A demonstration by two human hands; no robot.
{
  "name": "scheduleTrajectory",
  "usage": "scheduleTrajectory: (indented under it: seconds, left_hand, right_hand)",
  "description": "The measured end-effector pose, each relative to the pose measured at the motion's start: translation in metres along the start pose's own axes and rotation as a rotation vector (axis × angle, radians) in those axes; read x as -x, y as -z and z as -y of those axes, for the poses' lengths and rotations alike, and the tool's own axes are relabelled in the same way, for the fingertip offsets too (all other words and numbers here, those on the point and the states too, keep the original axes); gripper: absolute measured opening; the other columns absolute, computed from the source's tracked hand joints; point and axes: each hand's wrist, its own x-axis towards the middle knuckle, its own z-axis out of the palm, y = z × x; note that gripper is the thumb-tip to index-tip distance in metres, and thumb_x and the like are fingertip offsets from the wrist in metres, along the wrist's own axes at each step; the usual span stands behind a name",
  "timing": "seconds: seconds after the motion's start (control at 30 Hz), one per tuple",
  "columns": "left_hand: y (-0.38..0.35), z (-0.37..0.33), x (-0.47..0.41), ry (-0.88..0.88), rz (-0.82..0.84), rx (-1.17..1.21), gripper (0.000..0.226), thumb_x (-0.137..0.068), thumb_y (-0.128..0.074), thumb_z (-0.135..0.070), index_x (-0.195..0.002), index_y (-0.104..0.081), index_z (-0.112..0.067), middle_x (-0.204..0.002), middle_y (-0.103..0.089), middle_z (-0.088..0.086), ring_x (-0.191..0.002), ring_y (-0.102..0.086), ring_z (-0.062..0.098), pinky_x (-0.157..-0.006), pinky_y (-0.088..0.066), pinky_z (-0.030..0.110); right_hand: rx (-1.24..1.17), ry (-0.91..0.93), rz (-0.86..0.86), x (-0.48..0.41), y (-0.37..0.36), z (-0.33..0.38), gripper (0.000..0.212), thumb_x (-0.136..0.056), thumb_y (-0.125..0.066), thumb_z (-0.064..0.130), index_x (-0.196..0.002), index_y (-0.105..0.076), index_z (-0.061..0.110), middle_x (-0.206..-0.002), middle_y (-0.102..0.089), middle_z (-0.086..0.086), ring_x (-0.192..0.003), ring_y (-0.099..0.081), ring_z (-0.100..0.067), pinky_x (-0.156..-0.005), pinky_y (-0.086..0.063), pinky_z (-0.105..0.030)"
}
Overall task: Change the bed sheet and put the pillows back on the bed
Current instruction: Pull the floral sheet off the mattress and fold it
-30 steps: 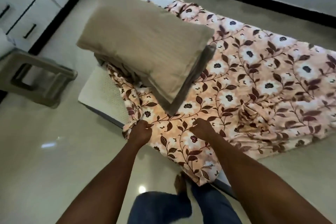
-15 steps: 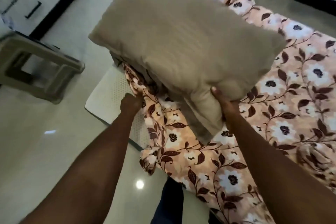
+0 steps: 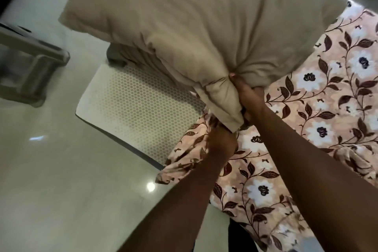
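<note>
A big beige pillow is lifted off the bed and fills the top of the view. My right hand grips its lower corner, bunching the fabric. Just below, my left hand is curled into a gathered edge of the floral bed sheet. The peach sheet with white flowers and brown leaves covers the right of the bed. The white honeycomb-patterned mattress is bare at its near left corner. A second beige pillow lies under the raised one, mostly hidden.
A grey plastic stool stands on the glossy pale floor left of the bed. A dark skirting line runs along the top left. My leg in dark trousers shows at the bottom edge by the bed.
My right hand left the sheet, took the pillow's corner and raised the pillow toward me. My left hand drew the sheet edge right, baring more of the mattress corner.
</note>
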Motion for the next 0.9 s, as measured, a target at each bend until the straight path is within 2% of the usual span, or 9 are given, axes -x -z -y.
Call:
scheduleTrajectory:
  seconds: [0.1, 0.17, 0.37, 0.53, 0.6, 0.67, 0.73, 0.83, 0.9]
  left_hand:
    - [-0.037, 0.003, 0.003, -0.292, 0.016, -0.407, 0.015, -0.085, -0.066, -0.018, -0.075, -0.074, -0.011, -0.069, -0.067, 0.008, -0.065, -0.068, 0.024, -0.066, -0.052, 0.029]
    - [-0.014, -0.003, -0.003, -0.224, 0.107, -0.550, 0.014, -0.088, -0.066, -0.019, -0.097, -0.071, -0.009, -0.096, -0.072, 0.013, -0.094, -0.069, 0.032, -0.082, -0.054, 0.035]
    - [0.048, -0.037, 0.039, -0.300, 0.261, -0.836, 0.025, -0.085, -0.058, -0.024, -0.107, -0.066, -0.015, -0.104, -0.069, 0.012, -0.099, -0.068, 0.033, -0.085, -0.052, 0.038]
    - [0.062, -0.153, 0.035, -0.718, 0.117, -0.732, 0.017, -0.090, -0.052, -0.020, -0.101, -0.064, -0.017, -0.097, -0.068, 0.006, -0.092, -0.064, 0.029, -0.082, -0.054, 0.038]
    - [0.038, -0.197, 0.012, -0.936, 0.070, -0.807, 0.024, -0.089, -0.050, -0.019, -0.108, -0.064, -0.018, -0.101, -0.067, 0.004, -0.096, -0.062, 0.026, -0.080, -0.053, 0.040]
    - [0.007, -0.227, -0.021, -1.073, 0.104, -0.942, 0.031, -0.093, -0.048, -0.023, -0.119, -0.064, -0.020, -0.108, -0.067, 0.002, -0.104, -0.059, 0.024, -0.084, -0.049, 0.039]
    - [-0.021, -0.237, -0.058, -1.051, 0.155, -1.247, 0.034, -0.098, -0.046, -0.031, -0.127, -0.062, -0.023, -0.119, -0.066, 0.003, -0.115, -0.057, 0.025, -0.097, -0.045, 0.043]
    - [-0.035, -0.206, -0.101, -0.877, 0.219, -1.762, 0.043, -0.102, -0.041, -0.043, -0.130, -0.062, -0.018, -0.132, -0.061, 0.009, -0.127, -0.052, 0.032, -0.111, -0.034, 0.049]
    - [-0.025, -0.176, -0.114, -0.789, 0.173, -1.806, 0.052, -0.103, -0.039, -0.042, -0.138, -0.054, -0.008, -0.142, -0.053, 0.017, -0.134, -0.045, 0.035, -0.115, -0.028, 0.044]
  right_hand:
    - [0.106, 0.009, -0.030, -0.011, 0.012, 0.009, 0.083, -0.048, -0.094, 0.066, -0.115, -0.069, 0.024, -0.107, -0.076, 0.007, -0.095, -0.074, -0.014, -0.088, -0.061, -0.044]
    - [0.142, -0.008, 0.020, -0.012, 0.031, 0.008, 0.098, -0.040, -0.095, 0.070, -0.122, -0.068, 0.023, -0.111, -0.076, 0.008, -0.098, -0.074, -0.014, -0.090, -0.061, -0.043]
    - [0.087, 0.132, 0.155, 0.027, 0.083, -0.011, 0.060, -0.085, -0.073, 0.060, -0.134, -0.062, 0.027, -0.125, -0.071, 0.010, -0.114, -0.067, -0.006, -0.097, -0.055, -0.029]
    - [0.214, 0.024, -0.333, 0.078, 0.117, -0.074, 0.036, -0.100, -0.041, 0.051, -0.091, -0.066, 0.026, -0.089, -0.071, 0.001, -0.092, -0.069, -0.028, -0.079, -0.056, -0.045]
    - [0.416, 0.054, -0.153, 0.098, 0.109, -0.100, 0.030, -0.096, -0.054, 0.051, -0.101, -0.064, 0.023, -0.093, -0.071, 0.004, -0.089, -0.068, -0.024, -0.074, -0.053, -0.037]
    - [0.606, 0.155, 0.046, 0.106, 0.082, -0.117, 0.058, -0.081, -0.063, 0.072, -0.119, -0.065, 0.028, -0.101, -0.071, 0.011, -0.089, -0.065, -0.012, -0.076, -0.052, -0.031]
    - [0.859, 0.287, -0.039, 0.087, 0.055, -0.136, 0.074, -0.071, -0.057, 0.081, -0.122, -0.063, 0.028, -0.105, -0.068, 0.007, -0.092, -0.061, -0.011, -0.078, -0.052, -0.031]
    - [0.928, 0.252, -0.165, 0.055, 0.039, -0.154, 0.035, -0.083, -0.061, 0.044, -0.104, -0.069, 0.018, -0.097, -0.072, -0.005, -0.090, -0.069, -0.028, -0.073, -0.053, -0.035]
    - [0.746, 0.203, -0.232, 0.038, 0.058, -0.163, 0.022, -0.080, -0.071, 0.032, -0.095, -0.071, 0.016, -0.085, -0.073, -0.006, -0.078, -0.071, -0.030, -0.064, -0.056, -0.035]
